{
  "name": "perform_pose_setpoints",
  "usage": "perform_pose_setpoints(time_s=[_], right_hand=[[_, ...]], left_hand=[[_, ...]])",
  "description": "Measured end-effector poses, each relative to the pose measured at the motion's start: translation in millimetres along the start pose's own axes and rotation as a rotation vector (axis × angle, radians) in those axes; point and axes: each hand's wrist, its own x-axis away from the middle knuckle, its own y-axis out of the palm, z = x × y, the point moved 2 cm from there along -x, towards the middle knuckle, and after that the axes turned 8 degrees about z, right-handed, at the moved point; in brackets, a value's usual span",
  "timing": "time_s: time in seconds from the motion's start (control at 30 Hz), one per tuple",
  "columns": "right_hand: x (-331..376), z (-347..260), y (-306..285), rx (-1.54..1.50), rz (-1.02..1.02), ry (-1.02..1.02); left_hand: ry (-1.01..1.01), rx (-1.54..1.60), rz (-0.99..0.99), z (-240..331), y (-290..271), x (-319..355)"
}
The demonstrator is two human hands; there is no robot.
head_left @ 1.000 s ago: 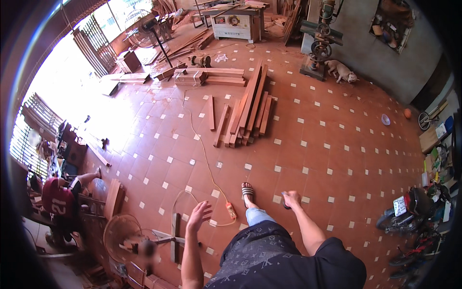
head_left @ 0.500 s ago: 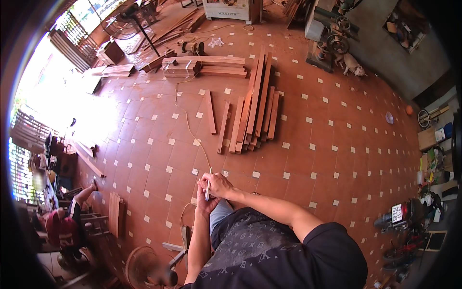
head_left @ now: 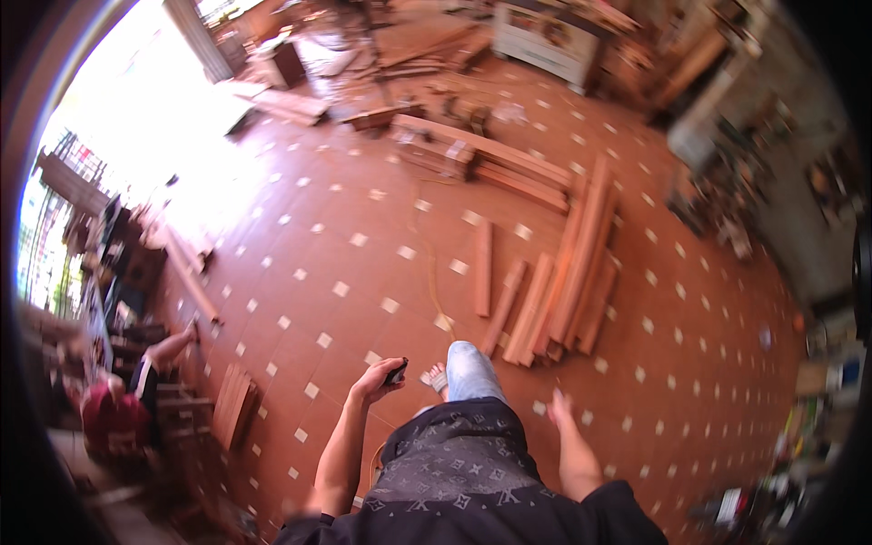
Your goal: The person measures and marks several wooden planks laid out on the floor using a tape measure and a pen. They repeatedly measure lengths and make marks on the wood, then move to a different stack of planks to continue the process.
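Note:
My left hand (head_left: 372, 381) is closed around a small black object (head_left: 397, 371), held out ahead of my left side above the tiles. Its exact kind does not show. My right hand (head_left: 560, 409) hangs away to the right, low beside my body and smeared by motion, so its fingers cannot be read. Beyond it lies a stack of reddish wooden boards (head_left: 572, 272), apart from both hands. Two shorter boards, a near one (head_left: 504, 307) and another (head_left: 483, 268), rest just left of that stack.
More beams (head_left: 490, 163) lie bundled farther back. A yellowish cord (head_left: 434, 291) runs over the tiled floor (head_left: 354, 272) towards my foot. At the left a person in a red top (head_left: 116, 413) sits near leaning boards (head_left: 234, 404). A pale cabinet (head_left: 545, 44) stands at the back.
My hands, together on a slim light-coloured stick earlier, have come apart, the left staying ahead and the right swinging out rightwards. The view has turned left, and a leg now shows stepping forward.

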Motion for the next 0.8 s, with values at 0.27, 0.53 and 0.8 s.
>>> perform_pose_setpoints(time_s=[0.27,0.53,0.8], right_hand=[[7.9,-63.1,108.5,0.495,0.088,0.328],[-49.6,-402.4,435.6,0.483,-0.045,-0.133],[-10.3,-789.4,822.4,0.369,-0.374,-0.687]], left_hand=[[-0.038,-0.208,0.589,109.9,-216.9,-77.5],[-0.494,0.081,0.769,76.5,-337.6,-63.2],[-0.609,0.421,0.683,160.7,-380.8,-121.8]])
